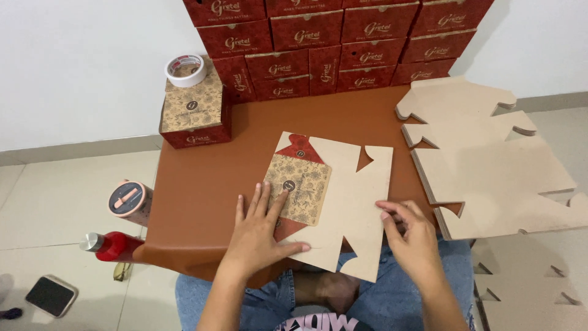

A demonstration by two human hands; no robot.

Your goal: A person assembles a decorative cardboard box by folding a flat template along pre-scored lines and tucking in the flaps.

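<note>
- Cardboard it was, a flat die-cut box blank (343,202) lying on the brown desk (202,184) right in front of me, plain side up, one printed red-and-tan flap (297,184) folded over onto it.
- My left hand (260,236) lay palm down, fingers (264,199) spread apart, pressing that patterned flap flat against the blank.
- My right hand (413,236) was at the blank's right edge, fingers curled together and pinching the cardboard rim there.
- I judged this the early folding step: one flap down, the rest flat.
- Next move, as I read it, called for a firm hold with the left while the right lifted its edge along the crease.
- More flat blanks (490,165) were stacked to the right; finished red boxes (343,43) stood by the wall, and a tape roll (185,69) sat on one box (196,113).
</note>
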